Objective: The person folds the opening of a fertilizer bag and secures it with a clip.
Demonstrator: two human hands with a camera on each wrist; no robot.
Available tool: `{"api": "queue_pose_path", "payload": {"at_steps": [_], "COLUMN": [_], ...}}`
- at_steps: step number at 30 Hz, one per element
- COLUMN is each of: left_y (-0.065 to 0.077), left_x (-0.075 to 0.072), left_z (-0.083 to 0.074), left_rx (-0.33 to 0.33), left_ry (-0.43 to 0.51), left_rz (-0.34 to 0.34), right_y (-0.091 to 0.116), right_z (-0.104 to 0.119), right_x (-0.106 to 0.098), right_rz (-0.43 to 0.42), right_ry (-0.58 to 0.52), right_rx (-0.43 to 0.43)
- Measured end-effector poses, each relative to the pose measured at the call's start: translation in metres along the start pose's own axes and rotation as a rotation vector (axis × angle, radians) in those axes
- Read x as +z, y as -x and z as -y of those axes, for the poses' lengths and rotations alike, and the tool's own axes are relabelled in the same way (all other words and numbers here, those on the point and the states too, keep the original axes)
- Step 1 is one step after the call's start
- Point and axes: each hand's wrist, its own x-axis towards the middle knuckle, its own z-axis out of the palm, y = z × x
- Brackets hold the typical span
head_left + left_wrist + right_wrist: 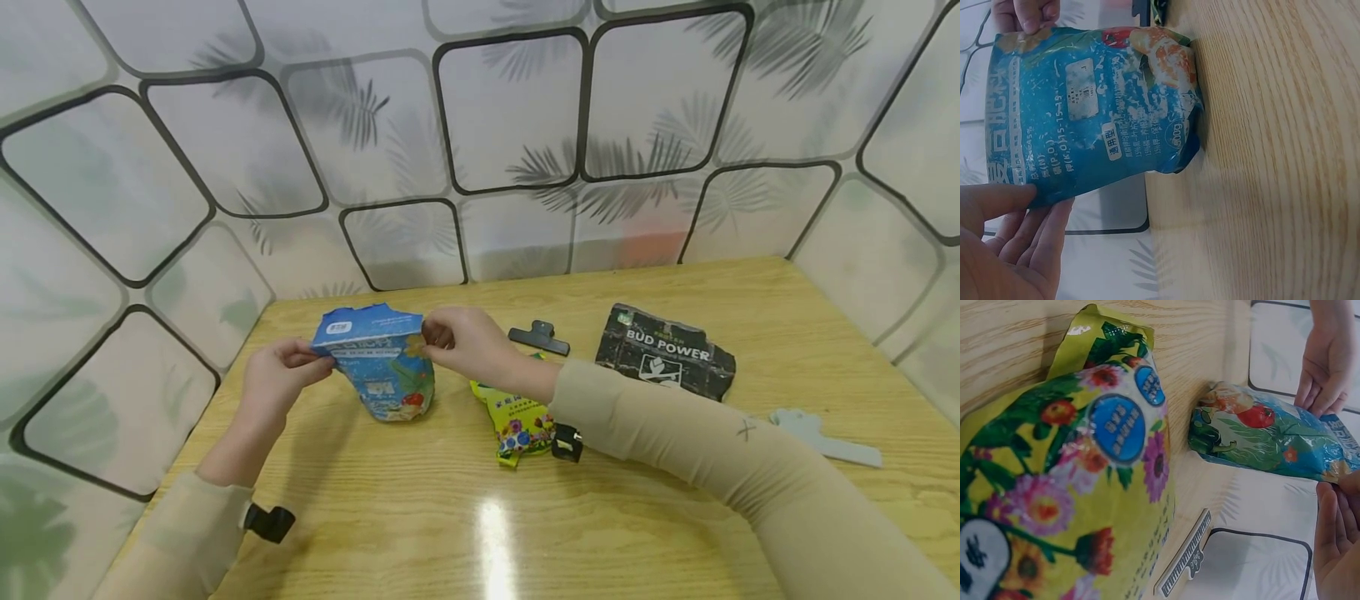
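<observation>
A blue plastic fertilizer bag [386, 383] stands upright on the table at the left, its top edge folded over toward the camera. My left hand [273, 377] pinches the fold's left end between thumb and fingers. At the other end my right hand [471, 343] grips the bag's upper right corner. White print and a pale label show on the bag [1116, 125] in the left wrist view. Pictured vegetables cover the side of the bag [1260, 428] facing the right wrist camera.
Beneath my right forearm lies a yellow flower-printed bag [513, 421], partly hidden. A black clip [540, 337] lies behind it. Farther right are a black "BUD POWER" bag [667, 350] and a pale sealing clip [828, 439]. Patterned panels [517, 117] border the table.
</observation>
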Motion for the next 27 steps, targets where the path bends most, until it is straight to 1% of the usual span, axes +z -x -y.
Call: {"api": "queue_pose_path", "payload": {"at_steps": [3,8,10,17,27], "left_y": [0.0,-0.003,-0.004,-0.004,-0.004], "left_x": [0.0,-0.002,-0.003,-0.006,-0.01], "left_z": [-0.001,-0.001,-0.002,-0.006,-0.01], "left_rx": [-0.017,-0.054,-0.058,-0.043,-0.049], "left_ry": [-0.003,0.023,0.026,0.037,0.013], "left_rz": [0.006,0.031,0.039,0.045,0.049], "right_y": [0.001,0.002,0.002,0.003,0.003], "right_z": [0.001,0.003,0.003,0.005,0.008], "right_x": [0.0,-0.002,-0.002,-0.003,-0.005], "right_rz": [-0.004,-0.005,-0.005,-0.017,-0.056], "right_ry": [0.004,0.015,0.021,0.046,0.056], "right_rx": [-0.008,-0.013,-0.012,-0.011,-0.024]}}
